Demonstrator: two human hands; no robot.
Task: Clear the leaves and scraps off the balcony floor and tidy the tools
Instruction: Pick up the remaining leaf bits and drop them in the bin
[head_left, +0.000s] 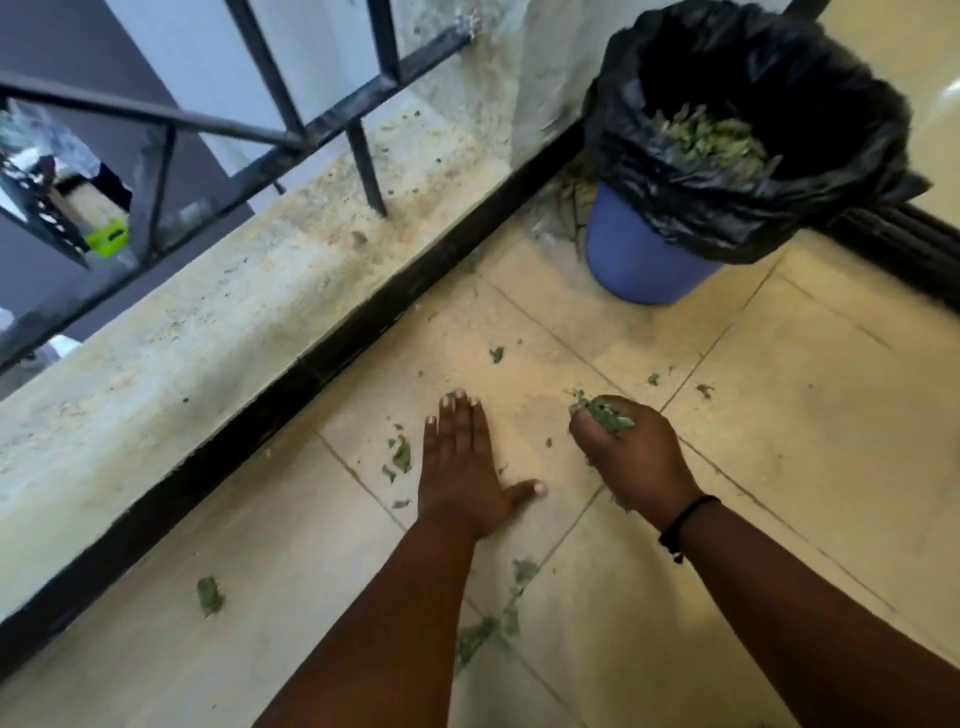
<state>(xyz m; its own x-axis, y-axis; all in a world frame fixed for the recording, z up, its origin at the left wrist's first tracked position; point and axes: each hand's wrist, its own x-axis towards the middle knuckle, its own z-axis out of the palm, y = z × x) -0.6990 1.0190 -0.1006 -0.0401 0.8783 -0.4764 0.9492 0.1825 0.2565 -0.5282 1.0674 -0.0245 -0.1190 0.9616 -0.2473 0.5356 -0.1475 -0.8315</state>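
My left hand (465, 465) lies flat on the cream tiled floor (779, 441), fingers straight and thumb spread. To its right, my right hand (631, 457) grips a bunch of green leaf scraps (605, 413) that poke out between its curled fingers. Small green leaf bits (400, 460) lie just left of the left hand. More scraps (491, 631) sit between my forearms, and one piece (209, 596) lies near the ledge. A blue bin (641, 257) lined with a black bag (852, 156) stands at the far right, with leaves (709, 137) inside.
A weathered concrete ledge (208, 338) with a black skirting strip (291, 374) runs diagonally along the left. Dark metal railing bars (363, 156) rise from it. More leaf litter (569, 200) lies in the corner behind the bin.
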